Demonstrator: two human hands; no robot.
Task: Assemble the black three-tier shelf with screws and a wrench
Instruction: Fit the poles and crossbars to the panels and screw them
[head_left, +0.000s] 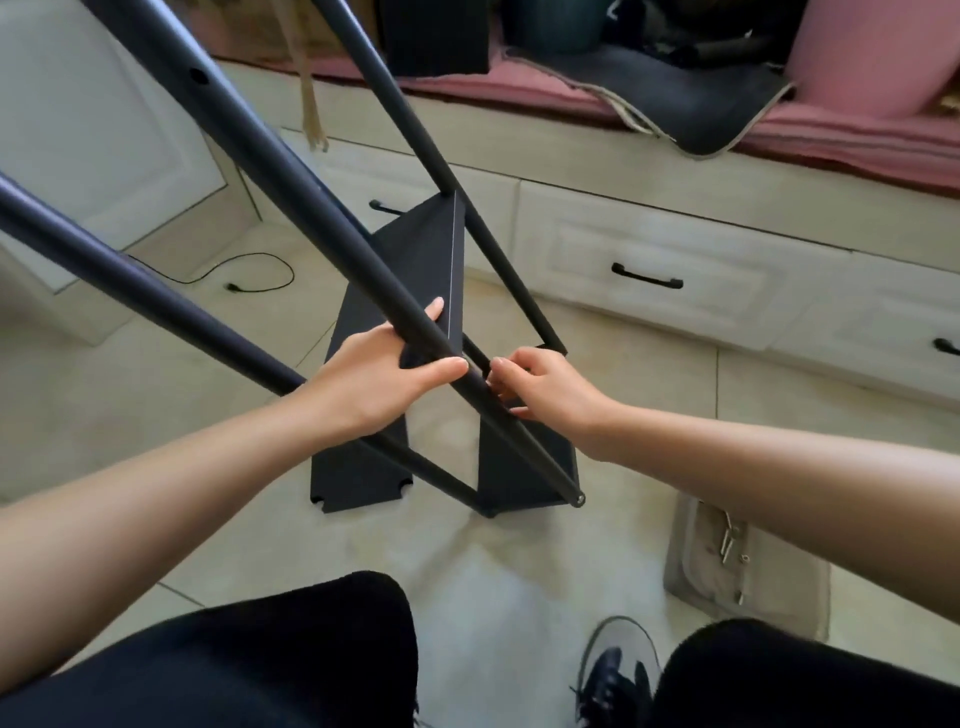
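A: On the tiled floor (519, 561), item one: black shelf frame (447, 291), tilted, its long tubes running up toward the camera.

B: Hands?

A: Left hand (384, 374) grips the near tube (291, 208), fingers wrapped over it. Right hand (540, 384), just right of that tube, curls its fingers at the joint; what they pinch, I cannot tell.

B: Hardware?

A: Screws (730, 538) on a grey bag (727, 571), right of the frame. White drawers (649, 270) behind the frame.

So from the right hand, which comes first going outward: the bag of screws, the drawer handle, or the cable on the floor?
From the right hand:
1. Drawer handle, just beyond it on the white drawer.
2. Bag of screws, on the floor to its right; close to the handle's distance.
3. Cable, far left.
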